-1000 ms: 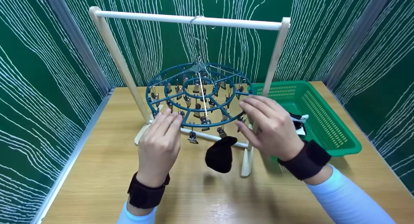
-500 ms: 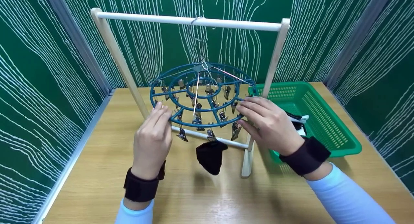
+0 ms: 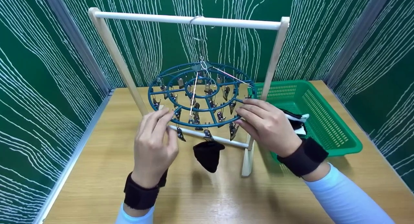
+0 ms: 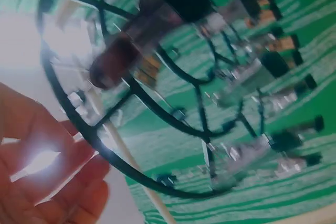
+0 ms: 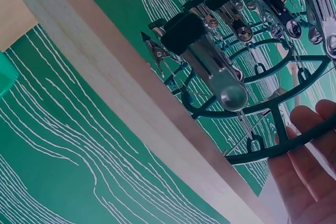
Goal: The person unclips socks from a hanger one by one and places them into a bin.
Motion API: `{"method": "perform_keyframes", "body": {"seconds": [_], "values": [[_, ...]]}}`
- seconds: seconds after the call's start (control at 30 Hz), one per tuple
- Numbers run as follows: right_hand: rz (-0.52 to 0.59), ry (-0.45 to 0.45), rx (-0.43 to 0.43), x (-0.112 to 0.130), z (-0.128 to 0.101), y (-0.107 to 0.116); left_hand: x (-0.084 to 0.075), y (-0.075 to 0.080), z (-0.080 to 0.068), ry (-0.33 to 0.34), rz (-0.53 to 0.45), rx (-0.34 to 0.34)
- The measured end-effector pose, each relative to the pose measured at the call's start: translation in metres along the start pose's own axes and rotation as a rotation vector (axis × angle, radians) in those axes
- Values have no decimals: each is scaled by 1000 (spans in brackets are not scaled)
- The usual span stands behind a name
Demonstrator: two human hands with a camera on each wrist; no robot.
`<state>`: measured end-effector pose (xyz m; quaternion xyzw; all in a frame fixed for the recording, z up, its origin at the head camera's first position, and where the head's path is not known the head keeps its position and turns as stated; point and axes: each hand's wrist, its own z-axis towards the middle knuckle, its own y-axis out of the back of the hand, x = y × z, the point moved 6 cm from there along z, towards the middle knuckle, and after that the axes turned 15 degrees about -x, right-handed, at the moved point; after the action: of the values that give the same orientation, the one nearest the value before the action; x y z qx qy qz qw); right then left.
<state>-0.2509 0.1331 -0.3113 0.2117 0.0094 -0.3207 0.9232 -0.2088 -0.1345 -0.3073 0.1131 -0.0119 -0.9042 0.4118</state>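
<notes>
A round dark-teal clip hanger (image 3: 202, 124) hangs by its hook, metal clips (image 3: 233, 131) dangling from its rings. One front clip holds a small black sock-like cloth (image 3: 208, 156). At the front left of the rim is my left hand (image 3: 155, 146), fingertips at the ring and thumb apart below. The left wrist view shows those fingers (image 4: 86, 198) loosely spread beside the ring. My right hand (image 3: 271, 127) pinches the rim at the front right, thumb below. In the right wrist view its fingers (image 5: 302, 182) reach up across the ring; the thumb is hidden there.
A wooden rack with a white top bar (image 3: 226, 22) carries the hanger. Behind my right hand stands a green basket (image 3: 326, 120) holding black-and-white cloth (image 3: 299, 123). The rack's right foot (image 3: 247, 164) rests on the wooden table (image 3: 97, 185). Green patterned walls enclose the table.
The hanger has turned, its front rim and the black cloth moving left. My right hand has gone from beside the rim to pinching it. My left thumb has come away from the fingers.
</notes>
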Motion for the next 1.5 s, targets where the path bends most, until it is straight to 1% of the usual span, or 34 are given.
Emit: {"method": "perform_keyframes", "body": {"seconds": [0.07,0.17,0.3,0.37,0.43,0.6,0.7,0.83,0.93,1.0,1.1,1.3,1.43,1.5], "values": [[3,-2,-4,0,1,0,-8,1,-1,-11,-50,-19],[-5,-10,10,0,1,0,-18,-1,-2,-36,-108,-15],[-13,-23,26,0,2,1,-26,-8,-8,-64,-184,44],[-12,-26,22,0,2,1,-29,-12,-10,-56,-210,95],[-7,-27,8,0,3,2,-30,-16,-13,-18,-226,158],[16,-31,-47,1,4,3,-28,-28,-21,114,-200,345],[28,-34,-68,1,4,4,-26,-37,-26,172,-197,442],[26,-30,-63,2,3,4,-20,-48,-32,261,-217,543],[20,-25,-50,3,2,3,-15,-55,-35,334,-256,605],[14,-21,-44,3,1,3,-13,-59,-38,365,-286,637],[7,-16,-40,3,-1,2,-10,-62,-39,396,-323,658],[-5,-14,-21,4,-4,0,-7,-62,-38,432,-340,638],[-12,-24,-21,5,-5,2,-7,-60,-35,432,-313,609],[-11,-33,-36,6,-6,3,-7,-59,-34,415,-301,587]]}}
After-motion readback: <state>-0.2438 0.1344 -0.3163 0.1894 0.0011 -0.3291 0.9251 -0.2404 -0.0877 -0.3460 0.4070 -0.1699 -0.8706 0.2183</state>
